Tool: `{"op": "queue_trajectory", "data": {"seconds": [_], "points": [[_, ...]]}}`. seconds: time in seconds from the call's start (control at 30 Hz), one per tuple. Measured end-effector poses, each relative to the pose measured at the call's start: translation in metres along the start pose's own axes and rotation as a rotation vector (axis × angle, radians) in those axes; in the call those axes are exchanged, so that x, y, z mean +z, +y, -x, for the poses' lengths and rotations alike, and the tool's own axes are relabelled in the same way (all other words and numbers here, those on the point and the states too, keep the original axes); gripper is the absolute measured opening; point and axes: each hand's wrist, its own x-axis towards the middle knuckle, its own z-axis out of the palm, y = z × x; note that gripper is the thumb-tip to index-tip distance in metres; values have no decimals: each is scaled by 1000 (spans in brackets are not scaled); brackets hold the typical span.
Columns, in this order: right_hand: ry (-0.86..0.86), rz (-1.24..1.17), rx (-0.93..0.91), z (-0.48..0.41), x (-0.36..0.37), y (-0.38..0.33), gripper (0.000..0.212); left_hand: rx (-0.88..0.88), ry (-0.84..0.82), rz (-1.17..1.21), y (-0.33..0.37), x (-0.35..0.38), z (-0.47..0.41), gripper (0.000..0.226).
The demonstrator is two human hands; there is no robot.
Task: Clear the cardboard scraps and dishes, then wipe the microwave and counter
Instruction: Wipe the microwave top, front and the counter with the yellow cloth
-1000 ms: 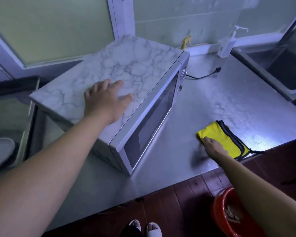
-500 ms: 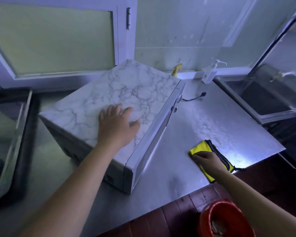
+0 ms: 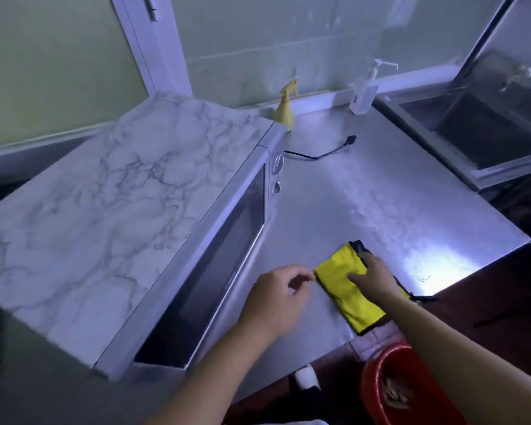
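counter (image 3: 365, 194) is gleaming as brushed metal | microwave (image 3: 120, 194) top is showing a smooth marble pattern, its door (image 3: 215, 271) shining glossy dark | cloth (image 3: 341, 283) is looking soft, matt fabric | bucket (image 3: 377, 381) is shining as plastic

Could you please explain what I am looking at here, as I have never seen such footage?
There is no robot: a person wears a camera on the head, so you look down along both arms. The right hand presses flat on a yellow cloth on the metal counter. The left hand is beside it, loosely curled, holding nothing. To the left stands a marble-patterned microwave; behind are a yellow spray bottle and a pump bottle. A red bucket sits below the counter edge.
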Motion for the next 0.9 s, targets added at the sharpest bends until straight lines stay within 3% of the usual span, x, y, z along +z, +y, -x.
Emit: {"op": "queue_trajectory", "data": {"seconds": [0.1, 0.2, 0.3, 0.4, 0.5, 0.6, 0.7, 0.8, 0.9], "points": [[-67, 166, 57, -42, -9, 13, 79, -253, -29, -54, -37, 43, -46, 25], [-156, 170, 80, -68, -9, 27, 95, -419, -87, -146, -62, 84, -91, 52], [-171, 106, 43, -72, -1, 36, 97, -539, -101, -136, -73, 114, -124, 70], [-159, 77, 3, -74, -5, 36, 91, -580, -94, -94, -75, 133, -145, 65], [-163, -180, -83, -85, -18, 15, 78, -604, -9, -7, -63, 139, -150, 56], [-258, -538, -194, -102, -35, -35, 64, -501, 199, 60, -29, 119, -137, 42], [-353, -682, -347, -119, -48, -99, 67, -221, 409, 45, 25, 66, -111, 28], [-423, -775, -434, -127, -52, -163, 76, 110, 571, -188, 82, -1, -105, 25], [-431, -954, -457, -125, -53, -220, 55, 199, 610, -451, 111, -61, -141, 24]]}}
